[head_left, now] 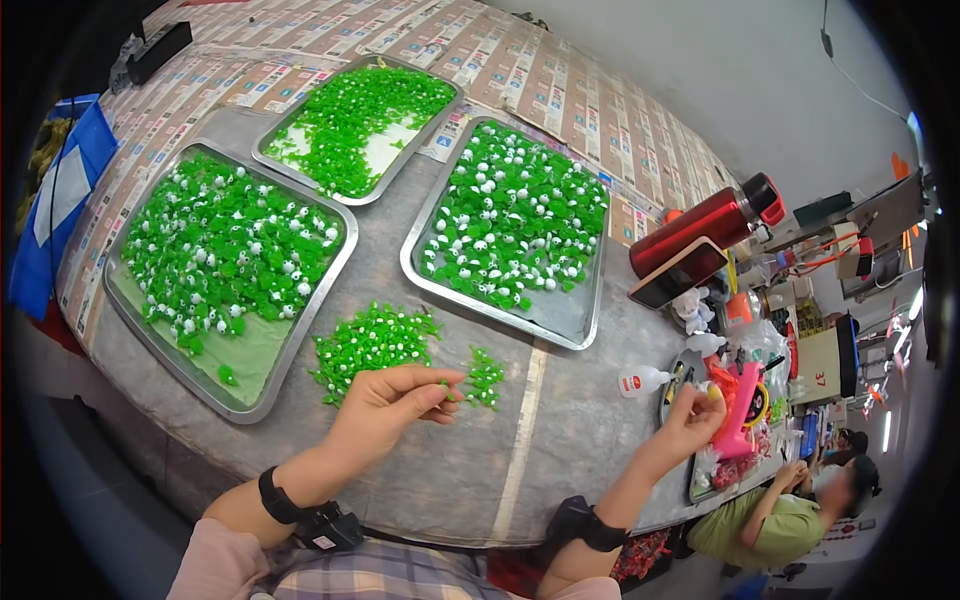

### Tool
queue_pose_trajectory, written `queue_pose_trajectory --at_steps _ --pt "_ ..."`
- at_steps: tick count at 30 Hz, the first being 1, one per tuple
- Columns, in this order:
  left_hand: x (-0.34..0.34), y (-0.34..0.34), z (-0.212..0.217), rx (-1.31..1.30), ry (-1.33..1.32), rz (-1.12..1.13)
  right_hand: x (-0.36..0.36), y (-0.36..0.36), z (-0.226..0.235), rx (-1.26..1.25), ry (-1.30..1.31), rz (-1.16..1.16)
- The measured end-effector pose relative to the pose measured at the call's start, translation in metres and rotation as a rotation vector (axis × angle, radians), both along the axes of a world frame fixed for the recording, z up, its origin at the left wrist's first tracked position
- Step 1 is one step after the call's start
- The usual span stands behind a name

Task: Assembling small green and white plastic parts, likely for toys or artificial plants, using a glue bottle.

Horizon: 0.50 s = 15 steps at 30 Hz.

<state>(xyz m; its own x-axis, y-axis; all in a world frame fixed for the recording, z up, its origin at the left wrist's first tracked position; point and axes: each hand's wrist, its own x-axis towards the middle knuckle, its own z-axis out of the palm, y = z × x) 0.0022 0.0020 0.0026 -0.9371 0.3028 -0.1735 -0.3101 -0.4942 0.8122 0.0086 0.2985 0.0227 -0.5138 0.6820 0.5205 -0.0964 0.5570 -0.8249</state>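
Mid-assembly: left hand [385, 408] pinches a green piece [446, 384] by the loose pile [372, 342]; right hand [690, 420] grips a small yellowish bit [716, 393], next likely joining w/ care.

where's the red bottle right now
In the head view the red bottle lies on its side at the table's right edge, right of the nearest metal tray, beside a phone.

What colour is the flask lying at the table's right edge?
Red, with a black-and-red cap; the flask shows best in the head view.
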Motion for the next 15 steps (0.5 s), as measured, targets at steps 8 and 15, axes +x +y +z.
queue_pose_trajectory --at_steps 8,15 --pt "-0.002 0.003 -0.002 0.013 0.007 -0.049 -0.009 0.034 -0.049 -0.145 -0.33 0.338" --pt "-0.001 -0.004 -0.003 0.098 -0.149 -0.055 0.0 -0.067 0.034 -0.139 -0.048 0.484"
